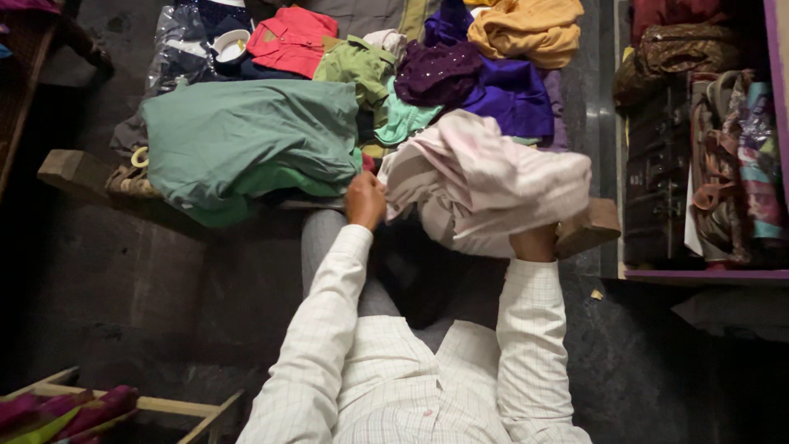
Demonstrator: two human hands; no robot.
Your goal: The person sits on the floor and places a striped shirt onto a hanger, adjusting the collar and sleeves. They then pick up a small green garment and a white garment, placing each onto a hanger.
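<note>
A pale pink garment (485, 177) is bunched up in front of me, held from both sides. My left hand (365, 200) grips its left edge, fingers closed on the cloth. My right hand (534, 242) is under the garment's right side, mostly hidden by the fabric, and holds it up. Both arms are in white checked sleeves. To the left of my left hand lies a large green cloth (246, 140) on a wooden plank (70, 168).
A heap of clothes lies beyond: a red shirt (289, 39), an olive shirt (355, 64), purple cloth (501, 90), a mustard garment (526, 31). An open shelf (707, 275) with bags stands at right. A wooden frame (164, 404) sits at lower left on the dark floor.
</note>
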